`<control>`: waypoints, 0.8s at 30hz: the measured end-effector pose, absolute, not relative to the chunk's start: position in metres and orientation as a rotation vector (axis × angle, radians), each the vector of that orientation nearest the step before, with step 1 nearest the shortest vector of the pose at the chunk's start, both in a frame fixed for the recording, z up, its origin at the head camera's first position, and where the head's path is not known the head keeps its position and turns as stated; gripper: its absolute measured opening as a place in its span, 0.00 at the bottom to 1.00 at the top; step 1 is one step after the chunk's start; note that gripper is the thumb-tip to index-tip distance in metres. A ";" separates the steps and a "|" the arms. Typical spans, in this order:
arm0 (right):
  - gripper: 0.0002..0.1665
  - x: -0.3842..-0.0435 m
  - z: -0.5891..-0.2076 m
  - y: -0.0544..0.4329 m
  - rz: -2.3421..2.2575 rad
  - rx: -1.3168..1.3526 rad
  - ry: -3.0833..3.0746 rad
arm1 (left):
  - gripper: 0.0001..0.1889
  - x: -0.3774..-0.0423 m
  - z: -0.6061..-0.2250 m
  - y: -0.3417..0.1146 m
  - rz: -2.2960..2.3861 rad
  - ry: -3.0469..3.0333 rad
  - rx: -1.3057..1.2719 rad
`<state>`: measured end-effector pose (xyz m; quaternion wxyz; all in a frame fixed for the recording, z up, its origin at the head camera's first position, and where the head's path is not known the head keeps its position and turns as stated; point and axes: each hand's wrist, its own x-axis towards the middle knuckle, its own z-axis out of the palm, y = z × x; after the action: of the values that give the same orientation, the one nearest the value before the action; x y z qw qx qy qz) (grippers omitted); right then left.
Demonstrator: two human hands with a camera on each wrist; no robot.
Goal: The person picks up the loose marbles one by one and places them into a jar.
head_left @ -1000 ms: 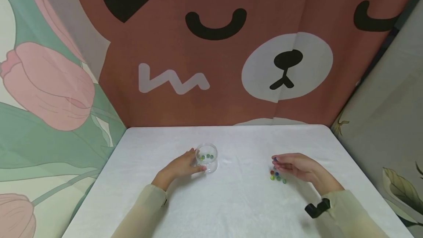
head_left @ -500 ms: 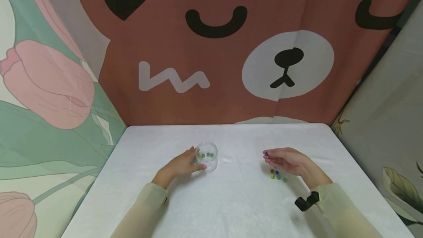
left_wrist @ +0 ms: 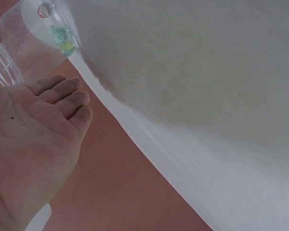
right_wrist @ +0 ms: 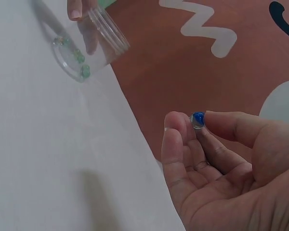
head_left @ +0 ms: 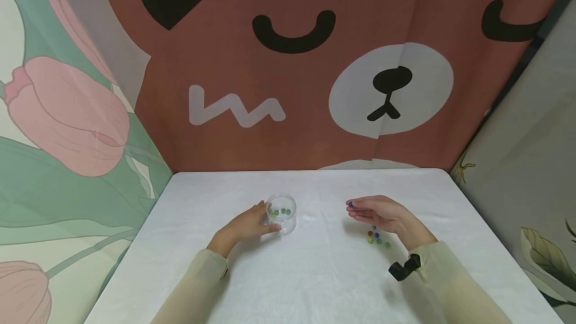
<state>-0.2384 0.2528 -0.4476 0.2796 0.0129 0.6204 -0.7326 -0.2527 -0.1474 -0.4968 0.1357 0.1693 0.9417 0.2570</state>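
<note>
A clear plastic jar [head_left: 291, 225] stands upright left of the table's middle, with several green and yellowish marbles [left_wrist: 60, 33] at its bottom. My left hand [head_left: 245, 226] holds it from the left side, thumb in front and fingers behind. In the right wrist view, my right hand [right_wrist: 221, 163] pinches a clear marble with a blue swirl [right_wrist: 198, 119] between thumb and fingertip. That hand is raised over the table, its shadow below, and is some way right of the jar. Beneath it lies a loose group of marbles [head_left: 376, 235] in red, yellow, blue and green.
A white cloth covers the table [head_left: 315, 279]. Behind it hangs a brown curtain [head_left: 306, 149] with a bear face, and a floral curtain [head_left: 72, 114] borders the left side. A black device [head_left: 405, 267] is strapped at the right wrist.
My right hand has moved left and away from me with the blue marble, from the loose marbles towards the jar. The left hand and the jar have stayed put.
</note>
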 end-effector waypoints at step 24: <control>0.27 -0.255 -0.438 0.211 -1.922 0.044 1.691 | 0.54 -0.253 -0.498 -0.147 0.754 2.721 0.501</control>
<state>-0.2546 0.2106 -0.4380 0.2867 0.0163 0.6327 -0.7191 -0.2532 -0.1467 -0.4979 0.1366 0.1732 0.9400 0.2604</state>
